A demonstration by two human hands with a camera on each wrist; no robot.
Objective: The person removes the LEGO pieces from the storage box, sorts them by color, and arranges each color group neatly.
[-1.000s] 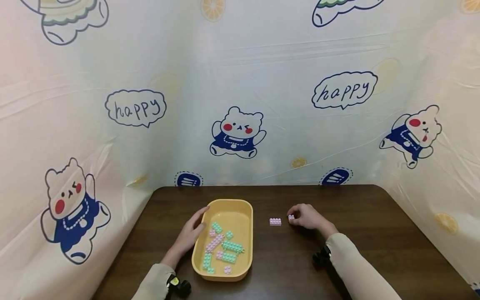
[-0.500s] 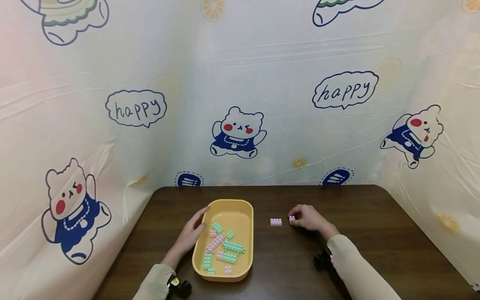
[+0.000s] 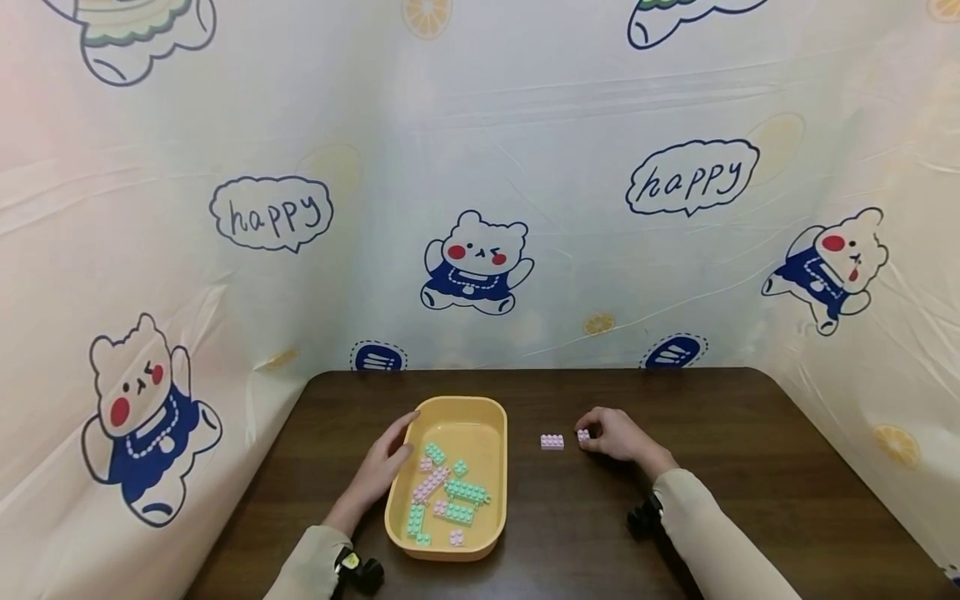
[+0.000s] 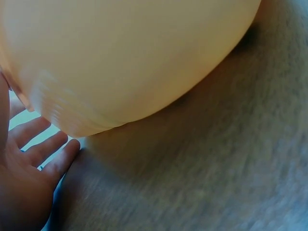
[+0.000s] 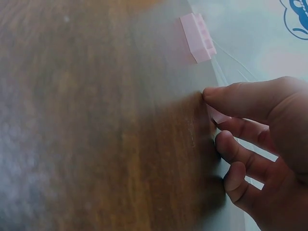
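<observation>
- The left hand (image 3: 378, 468), fingers spread, touches the left side of the yellow tray (image 3: 468, 440).
- Inside the tray, mint blocks (image 3: 467, 492) and pink blocks (image 3: 431, 485) lie scattered, mostly toward the near half.
- Right of the tray, a longer pink block (image 3: 552, 442) sits studs up on the brown worktop (image 3: 585, 525).
- Just beside it, the right hand (image 3: 618, 435) pinches a small pink block (image 3: 583, 435) between thumb and finger, low over or on the worktop; which, I cannot tell.

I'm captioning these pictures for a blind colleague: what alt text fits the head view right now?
The right hand pinches a small pink block at a dark table, to the right of a longer pink block. The left hand touches the side of a yellow tray holding pink and mint-green blocks; behind hangs a cartoon-bear sheet.
</observation>
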